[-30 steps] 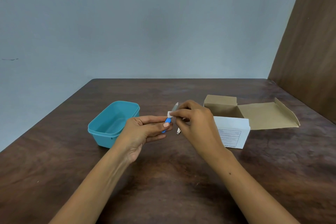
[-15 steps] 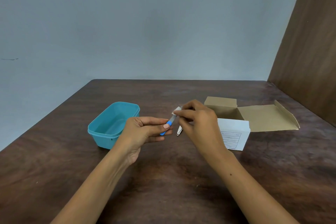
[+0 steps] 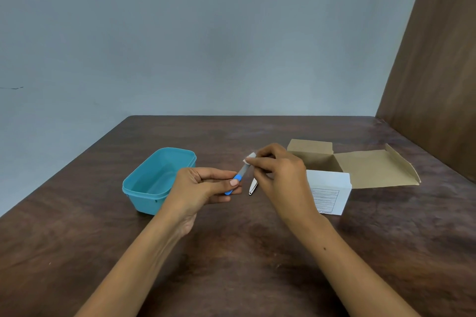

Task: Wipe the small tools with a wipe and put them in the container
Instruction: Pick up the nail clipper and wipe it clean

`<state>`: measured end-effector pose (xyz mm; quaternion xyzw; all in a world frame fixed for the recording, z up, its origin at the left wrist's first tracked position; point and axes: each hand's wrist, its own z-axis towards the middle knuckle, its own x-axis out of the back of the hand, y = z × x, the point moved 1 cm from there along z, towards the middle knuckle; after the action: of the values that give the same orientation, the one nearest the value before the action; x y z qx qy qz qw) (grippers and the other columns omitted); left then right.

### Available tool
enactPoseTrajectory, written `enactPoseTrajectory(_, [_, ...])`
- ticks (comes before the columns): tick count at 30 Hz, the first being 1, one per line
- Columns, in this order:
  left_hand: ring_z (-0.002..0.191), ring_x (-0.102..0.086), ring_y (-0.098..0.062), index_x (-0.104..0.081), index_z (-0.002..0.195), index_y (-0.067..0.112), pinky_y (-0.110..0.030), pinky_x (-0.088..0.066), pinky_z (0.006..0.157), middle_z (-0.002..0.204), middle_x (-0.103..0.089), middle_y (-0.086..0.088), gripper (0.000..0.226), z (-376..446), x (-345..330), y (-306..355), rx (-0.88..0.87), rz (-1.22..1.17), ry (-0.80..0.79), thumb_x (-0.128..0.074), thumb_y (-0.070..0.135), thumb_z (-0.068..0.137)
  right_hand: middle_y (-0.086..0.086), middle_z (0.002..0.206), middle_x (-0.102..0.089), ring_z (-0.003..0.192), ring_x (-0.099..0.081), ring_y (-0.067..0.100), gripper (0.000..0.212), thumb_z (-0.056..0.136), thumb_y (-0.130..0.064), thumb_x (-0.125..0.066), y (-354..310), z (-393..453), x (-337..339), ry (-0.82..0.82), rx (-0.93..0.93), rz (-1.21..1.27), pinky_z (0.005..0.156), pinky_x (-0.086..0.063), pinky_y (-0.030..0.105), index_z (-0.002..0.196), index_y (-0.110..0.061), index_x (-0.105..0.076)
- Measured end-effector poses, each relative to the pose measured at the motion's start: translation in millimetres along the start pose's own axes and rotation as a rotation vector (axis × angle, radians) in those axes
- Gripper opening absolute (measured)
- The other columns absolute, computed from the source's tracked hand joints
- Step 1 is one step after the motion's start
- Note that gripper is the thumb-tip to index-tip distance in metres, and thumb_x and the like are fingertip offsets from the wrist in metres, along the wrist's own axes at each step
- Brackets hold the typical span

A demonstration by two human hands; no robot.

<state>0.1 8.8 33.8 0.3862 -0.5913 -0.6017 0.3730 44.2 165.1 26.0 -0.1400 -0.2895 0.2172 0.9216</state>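
1. Just right of the teal container (image 3: 158, 180), a blue-handled small tool (image 3: 236, 180) is pinched at its handle by the left hand (image 3: 203, 188), thumb and fingers clamped on it.
2. A white wipe (image 3: 249, 158) is pinched round the tool's grey tip by the right hand (image 3: 279, 175), fingers curled on it.
3. For a good wipe, the handle should be kept steady and the wipe drawn along the full blade, both faces; judged mid-wipe.
4. A second metal tool (image 3: 253, 186) lies on the table (image 3: 231, 265), right of the container, below the right hand; apparently not yet wiped.
5. The container is open; nothing is seen inside, near wall partly hidden by the left hand.
6. Farther right of the container, an open cardboard box (image 3: 360, 167) is seen; contents cannot be told.
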Motion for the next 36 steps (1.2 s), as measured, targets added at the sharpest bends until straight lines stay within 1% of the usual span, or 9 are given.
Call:
enactPoseTrajectory(6, [0.075, -0.074, -0.019, -0.075, 0.088, 0.004, -0.019, -0.057, 0.059, 0.078, -0.076, -0.012, 0.016, 0, 4, 0, -0.058, 0.047, 0.027, -0.072, -0.003, 0.073, 0.001, 0.083, -0.064, 0.069, -0.062, 0.013, 0.018, 0.078, -0.014, -0.063, -11, -5, -5, -0.175, 0.097, 0.015, 0.054, -0.053, 0.029, 0.092, -0.014, -0.076])
enactPoseTrajectory(12, [0.073, -0.074, -0.017, -0.075, 0.087, 0.006, -0.019, -0.057, 0.058, 0.076, -0.076, -0.01, 0.016, -1, 0, 1, -0.041, 0.066, 0.011, -0.073, -0.003, 0.073, 0.005, 0.084, -0.066, 0.07, -0.065, 0.016, 0.022, 0.077, -0.009, -0.059, 0, 1, 1, -0.008, -0.018, -0.007, 0.058, -0.054, 0.032, 0.09, -0.009, -0.076])
enactPoseTrajectory(18, [0.074, -0.074, -0.017, -0.075, 0.088, 0.005, -0.018, -0.057, 0.058, 0.077, -0.076, -0.009, 0.016, -1, 3, 0, -0.069, 0.064, 0.037, -0.072, -0.003, 0.075, 0.002, 0.085, -0.064, 0.077, -0.064, 0.014, 0.017, 0.08, -0.012, -0.064, -12, -6, -5, -0.177, 0.096, 0.004, 0.058, -0.054, 0.031, 0.093, -0.013, -0.075])
enactPoseTrajectory(20, [0.075, -0.074, -0.018, -0.075, 0.089, 0.004, -0.019, -0.057, 0.059, 0.079, -0.076, -0.011, 0.016, -1, 4, 0, -0.068, 0.052, 0.028, -0.072, -0.003, 0.075, 0.001, 0.085, -0.064, 0.077, -0.064, 0.013, 0.017, 0.08, -0.012, -0.064, -10, -5, -5, -0.152, 0.09, 0.006, 0.058, -0.054, 0.03, 0.093, -0.013, -0.075])
enactPoseTrajectory(28, [0.072, -0.074, -0.016, -0.075, 0.085, 0.006, -0.018, -0.057, 0.058, 0.078, -0.076, -0.01, 0.015, -1, 1, 3, -0.027, 0.012, -0.009, -0.072, -0.003, 0.074, 0.006, 0.082, -0.064, 0.063, -0.059, 0.015, 0.02, 0.079, -0.002, -0.061, 1, 0, 2, 0.081, -0.066, -0.069, 0.059, -0.044, 0.019, 0.093, -0.007, -0.075])
enactPoseTrajectory(31, [0.074, -0.074, -0.017, -0.075, 0.086, 0.006, -0.018, -0.056, 0.057, 0.08, -0.076, -0.009, 0.015, 0, 1, 3, -0.031, 0.003, -0.004, -0.072, -0.002, 0.074, 0.007, 0.083, -0.063, 0.062, -0.056, 0.015, 0.017, 0.081, 0.002, -0.064, 4, 3, 8, 0.167, -0.114, -0.081, 0.063, -0.045, 0.023, 0.093, -0.005, -0.074])
enactPoseTrajectory(33, [0.075, -0.074, -0.018, -0.075, 0.087, 0.007, -0.018, -0.056, 0.056, 0.081, -0.076, -0.009, 0.016, 0, 2, 4, -0.039, -0.013, 0.002, -0.071, -0.002, 0.075, 0.004, 0.083, -0.064, 0.064, -0.058, 0.011, 0.012, 0.082, -0.001, -0.066, 1, 5, 11, 0.183, -0.154, -0.015, 0.064, -0.047, 0.017, 0.089, -0.006, -0.073])
enactPoseTrajectory(35, [0.076, -0.074, -0.017, -0.075, 0.087, 0.008, -0.018, -0.056, 0.056, 0.081, -0.076, -0.008, 0.016, 0, 3, 5, -0.045, -0.033, 0.01, -0.07, -0.001, 0.075, -0.001, 0.079, -0.065, 0.069, -0.062, 0.009, 0.008, 0.082, -0.005, -0.068, -4, 5, 11, 0.133, -0.256, 0.152, 0.065, -0.047, 0.01, 0.084, -0.01, -0.073])
enactPoseTrajectory(36, [0.076, -0.074, -0.017, -0.075, 0.088, 0.008, -0.018, -0.056, 0.057, 0.081, -0.076, -0.007, 0.016, -1, 3, 5, -0.047, -0.043, 0.011, -0.07, -0.001, 0.075, -0.003, 0.077, -0.067, 0.071, -0.064, 0.008, 0.008, 0.081, -0.005, -0.068, -6, 4, 10, 0.09, -0.327, 0.252, 0.066, -0.049, 0.01, 0.083, -0.011, -0.073])
